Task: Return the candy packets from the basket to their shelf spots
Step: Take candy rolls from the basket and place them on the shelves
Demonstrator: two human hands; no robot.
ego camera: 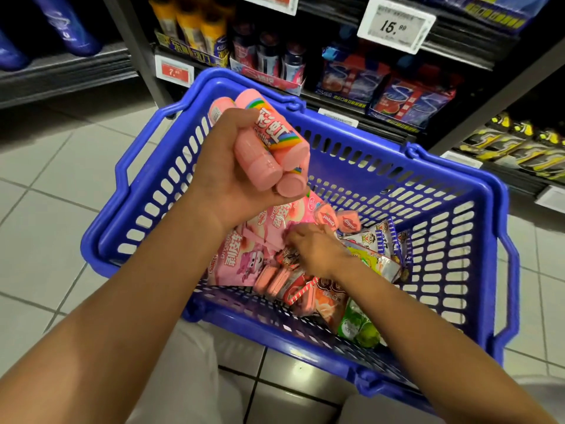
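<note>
Your left hand [232, 166] is raised above the blue basket [477, 209], its fingers curled tight round a bunch of pink candy tubes [275, 142]. At least three show: two rounded ends stick out past your knuckles toward the shelves [397, 87], and the flat caps point back down toward you and to the right, so their long axis runs from upper left to lower right, tilted. The nearest tube shows a rainbow band and lettering across its side. Below that hand, inside the basket, flat pink packets [241, 255] lie along the left of the pile, their long sides running roughly toward the far wall. Your right hand [315, 246] is down in the basket among the sweets, fingers bent and touching the small wrapped pieces there; the hand is blurred and you cannot tell from here whether it has actually pinched one. Just beyond its fingertips sit two small pink wrapped candies [336, 221], and to the right lie striped packets [379, 240], with green packets [357, 325] near the front wall.
</note>
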